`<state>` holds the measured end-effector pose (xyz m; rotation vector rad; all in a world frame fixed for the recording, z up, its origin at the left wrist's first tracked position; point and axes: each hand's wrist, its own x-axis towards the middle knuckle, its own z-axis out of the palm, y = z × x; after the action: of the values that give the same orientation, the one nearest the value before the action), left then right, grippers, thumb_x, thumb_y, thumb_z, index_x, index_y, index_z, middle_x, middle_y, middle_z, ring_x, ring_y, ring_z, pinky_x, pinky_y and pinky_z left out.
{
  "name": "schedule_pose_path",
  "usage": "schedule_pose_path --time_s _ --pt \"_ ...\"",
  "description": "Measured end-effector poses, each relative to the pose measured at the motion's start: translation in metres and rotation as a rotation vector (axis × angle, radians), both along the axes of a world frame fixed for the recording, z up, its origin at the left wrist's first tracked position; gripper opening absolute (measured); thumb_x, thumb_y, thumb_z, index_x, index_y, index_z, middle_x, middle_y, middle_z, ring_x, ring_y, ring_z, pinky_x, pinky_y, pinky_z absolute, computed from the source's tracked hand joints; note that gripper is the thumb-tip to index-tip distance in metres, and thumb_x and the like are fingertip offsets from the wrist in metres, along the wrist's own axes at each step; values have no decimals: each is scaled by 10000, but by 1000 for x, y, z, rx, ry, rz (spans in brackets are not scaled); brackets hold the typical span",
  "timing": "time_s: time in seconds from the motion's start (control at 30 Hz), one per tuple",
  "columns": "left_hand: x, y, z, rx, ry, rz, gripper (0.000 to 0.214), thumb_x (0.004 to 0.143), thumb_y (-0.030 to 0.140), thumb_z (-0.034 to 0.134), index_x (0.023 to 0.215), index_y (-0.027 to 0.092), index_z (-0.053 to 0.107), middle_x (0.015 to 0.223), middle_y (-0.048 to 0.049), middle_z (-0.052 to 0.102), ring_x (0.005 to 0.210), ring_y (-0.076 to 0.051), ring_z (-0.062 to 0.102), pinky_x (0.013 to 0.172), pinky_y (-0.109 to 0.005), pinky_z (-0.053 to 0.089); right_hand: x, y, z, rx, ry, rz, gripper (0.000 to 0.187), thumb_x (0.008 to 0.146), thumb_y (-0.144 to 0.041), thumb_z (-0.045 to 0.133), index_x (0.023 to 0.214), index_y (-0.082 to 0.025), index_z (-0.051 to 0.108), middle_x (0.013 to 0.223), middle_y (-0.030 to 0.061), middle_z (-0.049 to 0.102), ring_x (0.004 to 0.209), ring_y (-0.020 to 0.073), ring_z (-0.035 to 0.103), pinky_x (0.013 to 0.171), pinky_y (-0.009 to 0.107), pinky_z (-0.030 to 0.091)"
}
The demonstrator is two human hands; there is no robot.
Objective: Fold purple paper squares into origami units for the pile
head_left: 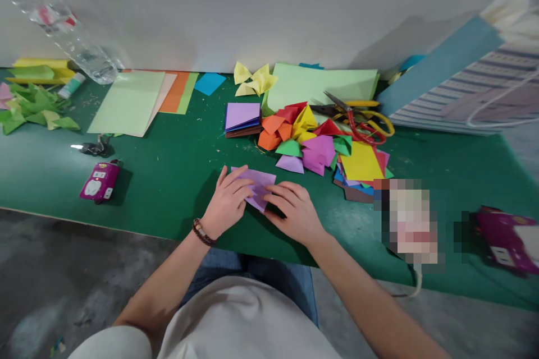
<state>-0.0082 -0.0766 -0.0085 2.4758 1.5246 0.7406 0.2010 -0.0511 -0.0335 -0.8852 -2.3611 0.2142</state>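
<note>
Both my hands rest on a folded sheet of lilac paper [259, 188] at the middle of the green-topped table [168, 190]. The fingers of my left hand [227, 202] lie across its left part, and a beaded bracelet [204, 232] circles that wrist. My right hand [295, 213] presses its fingertips on the paper's lower right side. Much of the sheet is hidden under my fingers. Just beyond the hands lies a heap of folded coloured paper pieces [295, 134], with a stack of square coloured paper [362, 162] to its right.
Scissors with red and yellow handles [357, 123] lie behind the heap. Pale green sheets [126, 104], a lilac paper stack [242, 118] and a magenta device [100, 181] are on the table. A plastic bottle [59, 28] leans at upper left; a pixelated object [408, 224] sits at right.
</note>
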Motion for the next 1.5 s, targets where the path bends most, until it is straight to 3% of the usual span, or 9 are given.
schedule_pose_path --time_s 0.13,0.23,0.3,0.5,0.7,0.87,1.03,1.17,1.5 --pt "-3 -12 5 -64 54 -66 231 857 43 455 833 185 637 1303 -14 605 1422 -225 288 1184 -581 143 1 -1 1 146 -107 18 163 865 -160 596 919 -276 696 1078 -22 714 986 217 522 782 351 384" --pt "-6 -26 6 -77 66 -33 117 880 207 548 899 190 662 1423 -34 500 1445 -291 215 1167 -629 119 6 -1 2 195 -156 86 190 883 -135 575 895 -261 717 1024 -19 728 943 193 524 758 328 372" --pt "-7 -34 3 -69 56 19 136 897 268 556 908 195 669 1442 -35 478 1450 -306 194 1164 -627 139 11 0 4 189 -186 142 207 899 -135 557 915 -256 725 1008 -12 732 935 186 532 758 321 376" --pt "-3 -39 -7 -56 46 86 247 931 151 461 1102 174 637 1393 -62 524 1432 -273 258 1156 -544 287 16 9 9 22 -183 223 195 923 -205 551 957 -269 732 956 -6 744 906 197 556 770 346 419" --pt "-3 -36 -9 -41 9 9 244 935 132 454 1075 143 654 1161 -77 653 1175 -222 547 1025 -411 492 6 16 10 -331 -13 164 137 905 -282 587 911 -252 721 899 25 732 847 195 577 780 366 473" --pt "-4 -38 -11 -34 36 -64 255 934 103 428 1067 100 646 1144 -92 658 1122 -196 575 1018 -369 500 -5 16 17 -570 -4 -6 77 866 -257 619 816 -233 673 812 15 699 799 189 587 726 330 478" --pt "-4 -41 -10 -61 73 -59 315 924 95 407 1182 91 586 1195 -114 628 1172 -207 542 1055 -388 465 -14 15 25 -611 -71 -108 71 841 -217 613 771 -224 623 759 5 660 753 186 565 682 314 443" --pt "-3 -41 -5 -133 114 -70 413 906 107 427 1305 176 515 1214 -99 592 1177 -216 525 1037 -401 466 -17 14 27 -616 -111 -140 82 830 -208 598 749 -220 598 746 6 646 750 183 558 667 306 428" --pt "-2 -40 -4 -177 141 -49 364 902 140 442 1249 160 553 1210 -103 565 1144 -229 518 1008 -395 464 -25 12 28 -602 -163 -202 96 803 -181 580 716 -215 558 719 12 619 741 188 549 662 305 412"
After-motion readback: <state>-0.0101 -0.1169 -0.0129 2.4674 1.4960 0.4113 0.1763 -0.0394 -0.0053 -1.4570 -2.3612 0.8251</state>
